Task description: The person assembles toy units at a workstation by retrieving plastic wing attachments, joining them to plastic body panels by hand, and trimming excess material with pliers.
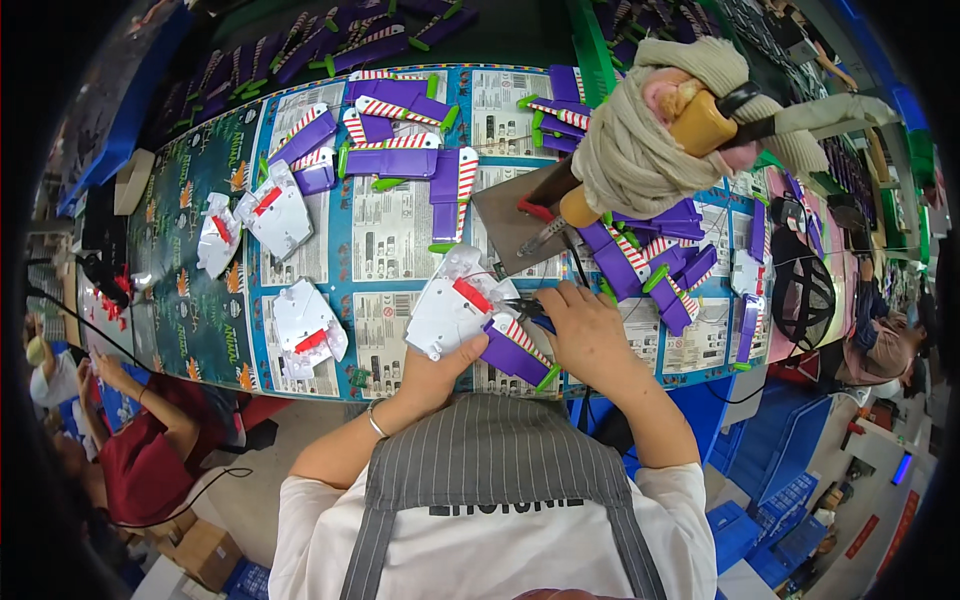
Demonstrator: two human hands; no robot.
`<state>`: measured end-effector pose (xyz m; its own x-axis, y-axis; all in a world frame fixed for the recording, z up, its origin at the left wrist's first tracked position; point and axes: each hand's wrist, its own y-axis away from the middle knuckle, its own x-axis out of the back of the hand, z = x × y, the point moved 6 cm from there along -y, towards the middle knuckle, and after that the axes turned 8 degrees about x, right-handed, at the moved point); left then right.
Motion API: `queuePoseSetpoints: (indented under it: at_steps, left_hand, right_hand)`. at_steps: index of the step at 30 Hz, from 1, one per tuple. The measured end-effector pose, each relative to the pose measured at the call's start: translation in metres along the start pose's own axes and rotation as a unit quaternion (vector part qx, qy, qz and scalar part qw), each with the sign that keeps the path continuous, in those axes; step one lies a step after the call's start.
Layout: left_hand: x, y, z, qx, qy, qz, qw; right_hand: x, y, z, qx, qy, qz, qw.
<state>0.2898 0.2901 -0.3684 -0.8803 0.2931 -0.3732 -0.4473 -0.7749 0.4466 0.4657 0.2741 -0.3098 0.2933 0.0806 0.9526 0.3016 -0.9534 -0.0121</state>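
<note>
At the near edge of the table, my left hand (440, 375) grips a white plastic shell (440, 305) by its lower edge. A red piece (470, 295) sits in that shell, and a purple wing with red-and-white stripes and a green tip (515, 358) lies at its right side. My right hand (588, 335) is closed around a dark hand tool that looks like pliers (530, 310). The tool's jaws are over the shell's right edge, close to a thin wire. What exactly the jaws touch is too small to tell.
More white shells with red pieces (308, 325) lie to the left. Several purple wings (390, 162) are spread at the back, with another pile (640, 255) to the right. A cloth-wrapped bundle (650, 140) stands above a brown metal plate (500, 220). A black fan guard (803, 290) is farther right.
</note>
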Motion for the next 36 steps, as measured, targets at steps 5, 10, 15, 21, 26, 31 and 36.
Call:
queuePoseSetpoints:
  at_steps: [5, 10, 15, 21, 26, 31, 36]
  left_hand:
    - [0.000, -0.001, 0.003, 0.000, -0.034, -0.005, 0.999]
    - [-0.004, -0.007, 0.014, -0.002, -0.042, -0.008, 0.999]
    - [0.000, -0.020, 0.027, 0.059, -0.004, -0.013, 0.998]
    - [-0.007, -0.034, 0.024, 0.156, 0.114, -0.011, 0.981]
    - [-0.015, -0.041, 0.030, 0.136, 0.106, -0.012, 0.985]
    - [-0.022, -0.043, 0.038, 0.121, 0.082, -0.007, 0.989]
    - [-0.024, -0.039, 0.039, 0.098, 0.086, -0.007, 0.991]
  right_hand:
    - [0.003, -0.006, 0.002, -0.021, 0.028, -0.108, 0.994]
    - [0.031, -0.024, 0.000, 0.053, 0.155, -0.044, 0.986]
    - [0.009, -0.031, 0.018, 0.087, 0.117, -0.017, 0.989]
    - [-0.002, -0.031, 0.037, 0.005, 0.016, -0.032, 0.999]
    - [0.001, -0.034, 0.046, -0.036, 0.001, -0.065, 0.997]
    - [0.005, -0.033, 0.050, -0.062, 0.001, -0.067, 0.996]
    - [0.001, -0.033, 0.050, -0.057, -0.005, -0.074, 0.996]
